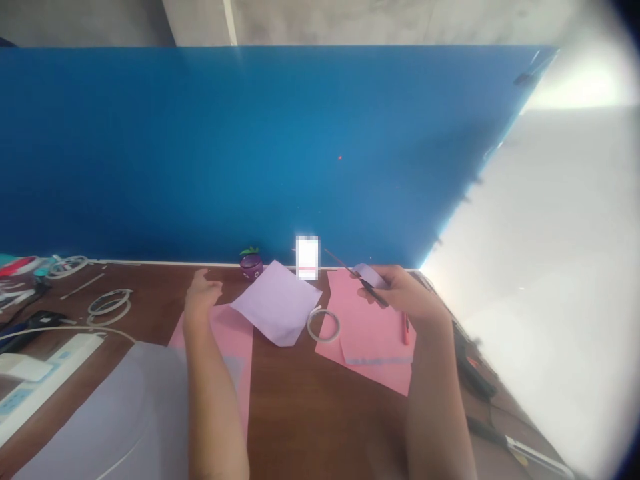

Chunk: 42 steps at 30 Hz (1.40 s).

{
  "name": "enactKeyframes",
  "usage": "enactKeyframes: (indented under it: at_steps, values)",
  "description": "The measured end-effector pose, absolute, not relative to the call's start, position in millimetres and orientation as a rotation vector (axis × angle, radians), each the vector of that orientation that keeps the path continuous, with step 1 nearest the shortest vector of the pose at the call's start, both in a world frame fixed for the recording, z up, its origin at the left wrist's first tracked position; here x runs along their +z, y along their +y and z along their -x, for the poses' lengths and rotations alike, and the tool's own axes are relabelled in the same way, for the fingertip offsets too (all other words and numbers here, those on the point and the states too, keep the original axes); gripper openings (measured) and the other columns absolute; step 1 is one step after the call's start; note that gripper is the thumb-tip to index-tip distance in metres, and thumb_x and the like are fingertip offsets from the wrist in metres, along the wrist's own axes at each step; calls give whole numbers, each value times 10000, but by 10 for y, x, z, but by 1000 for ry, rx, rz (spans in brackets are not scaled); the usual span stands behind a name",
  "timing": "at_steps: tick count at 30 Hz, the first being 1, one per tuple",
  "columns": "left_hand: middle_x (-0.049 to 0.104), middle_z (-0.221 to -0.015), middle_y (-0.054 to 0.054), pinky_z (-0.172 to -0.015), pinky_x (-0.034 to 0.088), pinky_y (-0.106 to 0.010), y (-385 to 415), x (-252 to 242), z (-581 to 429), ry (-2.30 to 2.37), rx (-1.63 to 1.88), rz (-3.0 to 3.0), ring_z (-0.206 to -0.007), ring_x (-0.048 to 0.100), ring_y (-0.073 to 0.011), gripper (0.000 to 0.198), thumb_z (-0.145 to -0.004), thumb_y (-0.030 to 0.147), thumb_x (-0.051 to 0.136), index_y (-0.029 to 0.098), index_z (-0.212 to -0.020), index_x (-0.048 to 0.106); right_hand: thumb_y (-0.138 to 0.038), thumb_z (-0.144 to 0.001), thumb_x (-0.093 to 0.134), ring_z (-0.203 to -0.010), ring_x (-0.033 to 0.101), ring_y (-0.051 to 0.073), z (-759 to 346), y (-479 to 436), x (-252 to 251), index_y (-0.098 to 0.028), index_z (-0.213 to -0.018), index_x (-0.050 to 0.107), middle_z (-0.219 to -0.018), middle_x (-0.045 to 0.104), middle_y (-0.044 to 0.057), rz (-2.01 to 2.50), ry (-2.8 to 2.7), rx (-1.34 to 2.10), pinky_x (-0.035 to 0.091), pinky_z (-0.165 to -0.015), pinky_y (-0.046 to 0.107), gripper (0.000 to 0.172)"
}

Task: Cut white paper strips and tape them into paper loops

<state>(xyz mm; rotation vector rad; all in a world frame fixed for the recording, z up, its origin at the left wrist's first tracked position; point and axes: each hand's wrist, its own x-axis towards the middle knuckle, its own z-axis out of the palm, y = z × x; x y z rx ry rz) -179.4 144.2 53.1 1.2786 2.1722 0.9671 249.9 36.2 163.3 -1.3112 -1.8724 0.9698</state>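
Observation:
My left hand [203, 292] is raised at the back of the table, above pink paper and left of the lavender sheet. Its fingers are apart and I see nothing in them. A lavender paper sheet [277, 303] lies tilted between my hands. My right hand [407, 293] grips a long thin tool with a black handle [374, 292], its slender tip pointing up and left; its kind is unclear. A small lavender paper piece [369, 273] shows by the same fingers. Beneath that hand are pink sheets [365, 343], with a red pen-like item [406, 328] on them.
A tape ring [323, 327] lies between the papers. Behind stands a purple cup [251, 265] beside a blurred-out white object [307, 257]. At left are more rings [109, 303], a power strip [50, 380] and a large lavender sheet [120, 413]. A blue partition [275, 153] borders the table.

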Motion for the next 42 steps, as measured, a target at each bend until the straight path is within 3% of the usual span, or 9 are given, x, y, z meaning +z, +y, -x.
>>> enactKeyframes:
  at_steps: [5,8,12,15,22,30,35,42]
  values:
    - [605,-1248,-150,-735,494,-334,1386,641,1649,2064,851,-1296,-900,681,-250,602,-763,387,610,210,-1322,469,-447,-775,636,-525,477,115,-2482,350,1631,-210,-896,650,-615,576,-16,1344,-1850,901,382,-505,253,267]
    - [636,-1213,-114,-760,481,-339,1301,833,1383,1920,749,-1478,-943,665,-263,516,-795,514,559,242,-1234,555,-442,-783,631,-526,479,112,-2460,358,1623,-204,-899,652,-614,572,-15,1327,-1862,918,381,-493,244,265]
    - [687,-1103,-69,-788,471,-308,1151,1100,831,1456,851,-1778,-964,642,-238,411,-850,544,485,248,-1071,666,-385,-797,635,-511,473,99,-2376,379,1610,-201,-1040,639,-627,565,-23,1251,-1860,990,378,-457,222,305]
    - [710,-957,-78,-831,462,-310,1040,1209,323,1113,967,-1820,-898,636,-209,417,-886,522,451,196,-935,706,-318,-792,651,-477,453,81,-2278,397,1607,-198,-1115,619,-628,569,-34,1144,-1879,1070,387,-437,212,346]
    - [697,-830,-97,-773,493,-332,880,1140,-469,492,872,-1265,-822,648,-208,611,-886,663,341,146,-892,667,-267,-795,647,-485,474,75,-2155,391,1645,-174,-1185,607,-649,581,-32,891,-1987,1237,415,-442,208,404]
    - [681,-767,-58,-738,470,-291,859,1117,-512,535,1000,-1168,-773,636,-184,303,-822,451,623,154,-816,688,-293,-774,647,-511,512,96,-2154,385,1633,-181,-1055,659,-653,591,-22,1012,-2038,1240,442,-470,231,303]
    - [694,-848,-80,-762,477,-291,966,1070,-396,735,1212,-1227,-780,639,-173,342,-820,489,615,157,-841,696,-289,-754,648,-561,547,115,-2173,408,1578,-183,-1070,650,-703,624,-5,998,-2110,1324,475,-502,248,333]
    - [665,-791,-59,-694,484,-252,1118,1109,-90,881,1452,-1122,-749,635,-150,361,-777,502,665,146,-835,660,-323,-798,618,-509,473,92,-2307,386,1577,-191,-1072,659,-630,588,-15,1128,-2099,1323,416,-481,231,307]
